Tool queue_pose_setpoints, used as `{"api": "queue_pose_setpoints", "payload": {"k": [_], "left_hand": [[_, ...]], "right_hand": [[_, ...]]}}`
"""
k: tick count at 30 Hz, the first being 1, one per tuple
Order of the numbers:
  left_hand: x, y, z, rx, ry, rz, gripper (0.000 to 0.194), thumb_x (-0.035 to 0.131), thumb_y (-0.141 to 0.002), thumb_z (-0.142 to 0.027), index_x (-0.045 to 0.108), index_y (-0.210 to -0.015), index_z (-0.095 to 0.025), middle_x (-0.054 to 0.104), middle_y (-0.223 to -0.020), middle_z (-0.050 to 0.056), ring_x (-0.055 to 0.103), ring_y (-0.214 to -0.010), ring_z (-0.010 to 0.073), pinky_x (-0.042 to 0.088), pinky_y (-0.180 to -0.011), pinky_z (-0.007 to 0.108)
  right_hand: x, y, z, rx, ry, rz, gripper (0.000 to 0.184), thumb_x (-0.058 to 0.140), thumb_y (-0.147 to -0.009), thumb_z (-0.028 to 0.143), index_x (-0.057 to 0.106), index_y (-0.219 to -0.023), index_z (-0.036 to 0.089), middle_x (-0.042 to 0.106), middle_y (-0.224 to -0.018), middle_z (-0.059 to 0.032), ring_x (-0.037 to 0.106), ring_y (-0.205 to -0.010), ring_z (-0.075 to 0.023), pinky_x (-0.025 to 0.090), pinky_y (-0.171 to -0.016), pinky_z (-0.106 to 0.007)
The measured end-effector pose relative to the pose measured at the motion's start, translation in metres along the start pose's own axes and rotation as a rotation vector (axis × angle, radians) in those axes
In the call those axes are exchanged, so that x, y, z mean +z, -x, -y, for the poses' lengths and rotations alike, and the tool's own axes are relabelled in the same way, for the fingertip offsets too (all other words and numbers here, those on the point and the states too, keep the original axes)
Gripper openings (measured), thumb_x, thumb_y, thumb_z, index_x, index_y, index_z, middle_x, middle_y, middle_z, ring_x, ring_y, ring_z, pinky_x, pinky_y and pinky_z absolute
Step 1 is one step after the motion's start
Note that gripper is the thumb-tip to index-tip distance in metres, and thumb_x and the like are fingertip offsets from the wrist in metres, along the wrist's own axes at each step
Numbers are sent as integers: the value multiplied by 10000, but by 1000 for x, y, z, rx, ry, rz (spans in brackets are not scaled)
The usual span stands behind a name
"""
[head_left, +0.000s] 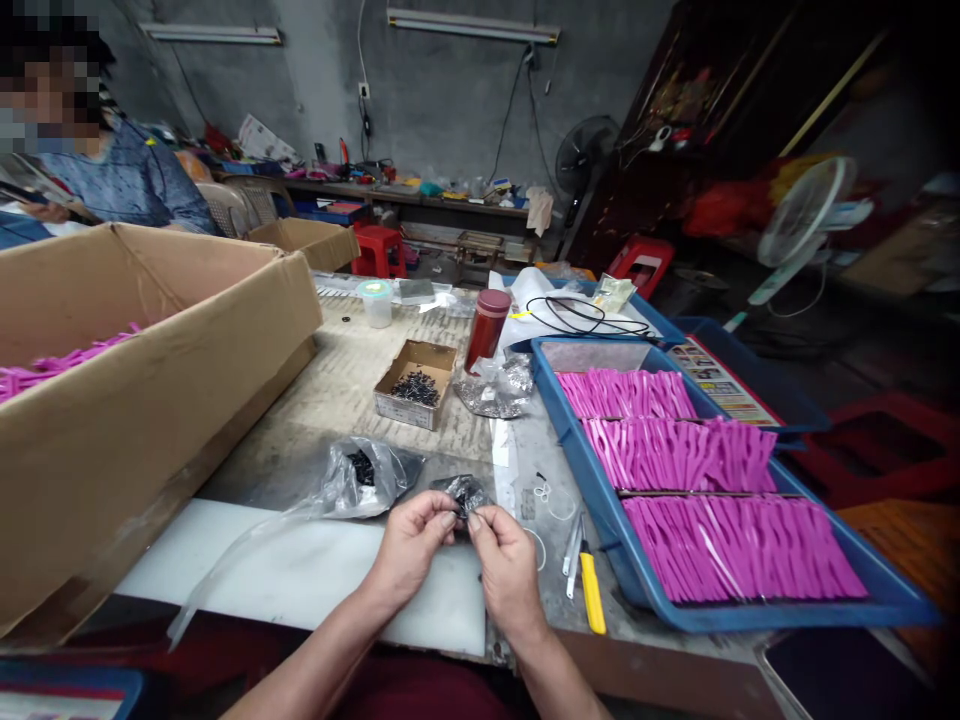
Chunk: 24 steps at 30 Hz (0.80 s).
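Observation:
My left hand (414, 540) and my right hand (504, 562) meet above the near edge of the table, thumbs and fingertips pinched close together. Between them they grip the near edge of a small clear plastic bag (466, 490) with dark contents; the fingers partly hide it. Just to the left lies a larger clear plastic bag (382, 480), its mouth open on small black parts (362, 467). Under my left forearm is a white sheet (315, 560). Beyond the hands stands a small open cardboard box (405, 410) of small dark screw-like pieces (417, 387).
A large cardboard box (172, 400) with pink pieces fills the left. On the right, a blue tray (592, 480) holds rows of pink plastic pieces (742, 550). A yellow-handled tool (592, 590), a red-brown jar (486, 330) and a crumpled bag (499, 388) lie nearby. Another person (127, 180) sits far left.

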<state>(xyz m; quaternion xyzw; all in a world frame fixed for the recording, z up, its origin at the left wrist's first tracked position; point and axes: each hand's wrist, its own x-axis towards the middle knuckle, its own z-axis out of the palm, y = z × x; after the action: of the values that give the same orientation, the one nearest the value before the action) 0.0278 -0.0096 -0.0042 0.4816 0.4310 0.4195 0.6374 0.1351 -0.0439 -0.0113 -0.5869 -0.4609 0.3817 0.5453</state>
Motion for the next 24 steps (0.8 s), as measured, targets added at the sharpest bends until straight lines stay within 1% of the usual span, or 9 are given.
{"api": "queue_pose_setpoints", "payload": {"k": [5,9,15,21,24], "left_hand": [[2,4,2,90,-76,-51,73,530,-651,-209,547,-684,-146,485,-549,-34,448,-516,87,383,-526,198],[4,8,3,121,-117,-83,63,520,-664,-203,545,-690,-151,486,-548,-29,459,-530,96,393,-534,200],[6,10,4,132,-114,-100,59,524,-663,-203,553,-684,-156,508,-564,-27,478,-538,97,407,-536,195],[7,10,9,106,-26,-115,69,536,-658,-198,549,-705,-149,505,-558,-34,477,-518,81,402,-506,179],[7,9,12,107,8,-114,79,539,-661,-195,548,-724,-147,508,-571,-34,476,-521,75,398,-493,169]], "right_hand": [[2,1,-3,42,-47,-10,176,449,-721,293,491,-615,159,480,-558,12,437,-547,-114,379,-511,-217],[4,2,-4,63,-94,-10,173,450,-720,288,480,-607,160,460,-555,19,420,-541,-108,373,-511,-218],[4,3,-1,70,-148,-8,167,459,-717,279,486,-601,161,481,-560,16,433,-543,-107,379,-520,-217],[4,3,1,75,-183,-18,171,466,-716,272,486,-585,163,470,-529,31,429,-517,-99,368,-496,-203],[4,3,2,80,-202,-16,166,470,-716,262,486,-585,162,478,-539,32,435,-531,-97,370,-513,-201]]}}
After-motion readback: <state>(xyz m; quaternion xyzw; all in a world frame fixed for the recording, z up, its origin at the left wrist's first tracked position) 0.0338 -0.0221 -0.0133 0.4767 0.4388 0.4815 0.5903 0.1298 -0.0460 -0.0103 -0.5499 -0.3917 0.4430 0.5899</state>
